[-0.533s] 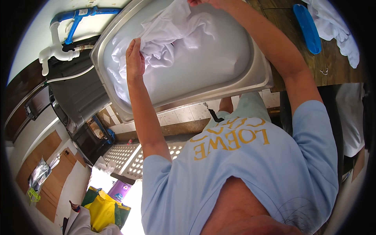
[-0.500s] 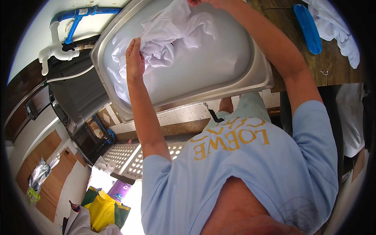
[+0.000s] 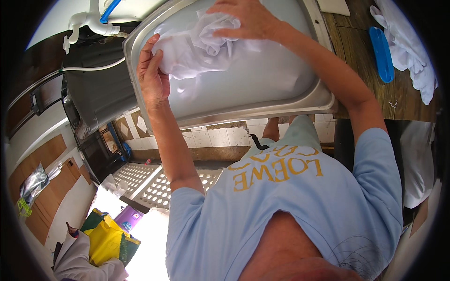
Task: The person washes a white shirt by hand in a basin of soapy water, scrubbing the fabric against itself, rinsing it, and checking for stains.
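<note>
At 8-9 o'clock in the head view, a silver foil packet (image 3: pixel 33 182) is seen against brown board. A white plastic tap (image 3: pixel 89 21) is mounted at 10-11 o'clock, with a blue pipe (image 3: pixel 110 10) run just to its right. Below the tap, a white hose (image 3: pixel 96 69) is routed across a dark grey cover (image 3: pixel 98 93). At 8 o'clock a yellow-and-green bag (image 3: pixel 105 236) is placed beside a purple container (image 3: pixel 127 218); above them a perforated mat (image 3: pixel 157 193) is laid on the floor.

Left hand (image 3: pixel 153 84) is raised at 10-11 o'clock, over the left end of a metal basin (image 3: pixel 262 111). Its fingers are curled, thumb set a little apart, right at the cloth's left edge; whether cloth is pinched there cannot be told.

White cloth (image 3: pixel 201 51) is bunched inside the basin, between the hands, 11-12 o'clock; it is partly covered by cloudy liquid (image 3: pixel 234 91).

Right hand (image 3: pixel 248 21) is held at 12 o'clock over the cloth's right side. Its fingers are spread wide, a fold of cloth seen in the gap; no firm grip is shown. A light blue T-shirt (image 3: pixel 290 206) is worn, 4-6 o'clock.

At 2 o'clock a wooden surface (image 3: pixel 349 51) is butted near the basin. On it are set a long blue tray (image 3: pixel 380 54), a scrap of thread (image 3: pixel 393 103) at 3 o'clock and, rightmost, a white fabric heap (image 3: pixel 412 56).
</note>
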Action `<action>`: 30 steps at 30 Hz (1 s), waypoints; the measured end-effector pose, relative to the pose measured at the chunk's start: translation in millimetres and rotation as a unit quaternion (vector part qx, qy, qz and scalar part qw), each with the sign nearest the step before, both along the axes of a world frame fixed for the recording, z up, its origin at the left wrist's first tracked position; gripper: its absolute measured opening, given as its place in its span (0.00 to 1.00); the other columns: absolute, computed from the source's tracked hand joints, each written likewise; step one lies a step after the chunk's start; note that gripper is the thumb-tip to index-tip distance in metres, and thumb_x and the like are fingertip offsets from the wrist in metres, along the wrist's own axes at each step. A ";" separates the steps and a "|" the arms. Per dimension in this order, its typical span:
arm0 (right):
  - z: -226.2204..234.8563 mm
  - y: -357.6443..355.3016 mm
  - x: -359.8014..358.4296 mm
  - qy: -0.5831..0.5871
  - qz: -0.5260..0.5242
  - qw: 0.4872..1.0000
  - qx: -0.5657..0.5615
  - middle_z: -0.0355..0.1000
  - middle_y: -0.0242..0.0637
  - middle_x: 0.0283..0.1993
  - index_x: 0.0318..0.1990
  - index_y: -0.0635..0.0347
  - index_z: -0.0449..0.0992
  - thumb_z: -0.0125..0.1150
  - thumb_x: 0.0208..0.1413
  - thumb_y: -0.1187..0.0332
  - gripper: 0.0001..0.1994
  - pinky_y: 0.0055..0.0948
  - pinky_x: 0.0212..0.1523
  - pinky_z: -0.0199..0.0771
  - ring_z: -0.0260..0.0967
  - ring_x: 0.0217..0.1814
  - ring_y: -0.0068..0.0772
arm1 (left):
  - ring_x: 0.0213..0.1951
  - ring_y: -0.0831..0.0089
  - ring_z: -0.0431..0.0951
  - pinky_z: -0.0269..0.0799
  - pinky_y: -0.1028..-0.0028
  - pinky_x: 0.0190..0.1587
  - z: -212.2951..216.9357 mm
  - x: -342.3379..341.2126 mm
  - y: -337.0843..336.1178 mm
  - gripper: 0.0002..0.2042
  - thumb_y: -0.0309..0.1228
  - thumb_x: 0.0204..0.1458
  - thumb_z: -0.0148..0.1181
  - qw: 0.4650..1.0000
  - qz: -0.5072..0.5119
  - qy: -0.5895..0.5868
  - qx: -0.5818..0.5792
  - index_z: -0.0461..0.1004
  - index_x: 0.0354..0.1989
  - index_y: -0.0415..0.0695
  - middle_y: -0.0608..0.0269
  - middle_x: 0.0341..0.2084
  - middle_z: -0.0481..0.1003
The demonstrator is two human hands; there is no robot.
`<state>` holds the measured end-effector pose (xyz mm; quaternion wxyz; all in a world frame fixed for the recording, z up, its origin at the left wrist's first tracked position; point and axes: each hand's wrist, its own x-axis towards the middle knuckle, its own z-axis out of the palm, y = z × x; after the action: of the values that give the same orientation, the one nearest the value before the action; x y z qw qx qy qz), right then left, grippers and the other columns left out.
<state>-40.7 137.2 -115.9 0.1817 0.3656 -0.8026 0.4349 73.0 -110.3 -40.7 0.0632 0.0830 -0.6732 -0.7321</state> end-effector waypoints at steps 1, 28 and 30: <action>4.2 -8.6 10.3 0.019 0.026 0.999 0.024 0.71 0.47 0.44 0.35 0.57 0.77 0.66 0.42 0.51 0.19 0.47 0.48 0.63 0.69 0.46 0.46 | 0.52 0.72 0.71 0.68 0.71 0.56 2.9 2.0 -0.7 0.18 0.18 0.54 0.47 1.000 0.002 0.009 0.016 0.68 0.54 0.39 0.62 0.55 0.67; -12.5 -9.2 49.3 -0.137 -0.057 0.952 0.267 0.72 0.35 0.35 0.38 0.56 0.74 0.62 0.50 0.57 0.14 0.29 0.34 0.68 0.68 0.33 0.34 | 0.51 0.68 0.71 0.71 0.64 0.54 -31.5 35.9 -68.8 0.21 0.18 0.49 0.48 0.981 0.073 0.026 0.176 0.68 0.53 0.47 0.64 0.51 0.69; -5.4 4.8 43.4 -0.246 -0.034 0.941 0.231 0.71 0.33 0.29 0.36 0.57 0.74 0.62 0.50 0.58 0.13 0.25 0.32 0.66 0.66 0.29 0.30 | 0.51 0.69 0.71 0.70 0.64 0.54 -37.8 42.8 -73.9 0.21 0.18 0.49 0.49 0.979 0.089 0.013 0.183 0.69 0.53 0.46 0.64 0.51 0.69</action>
<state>2.8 142.0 -121.3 -0.0962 0.2523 -0.9126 0.3071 115.8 -184.3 -78.6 0.1205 0.1430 -0.5165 -0.8356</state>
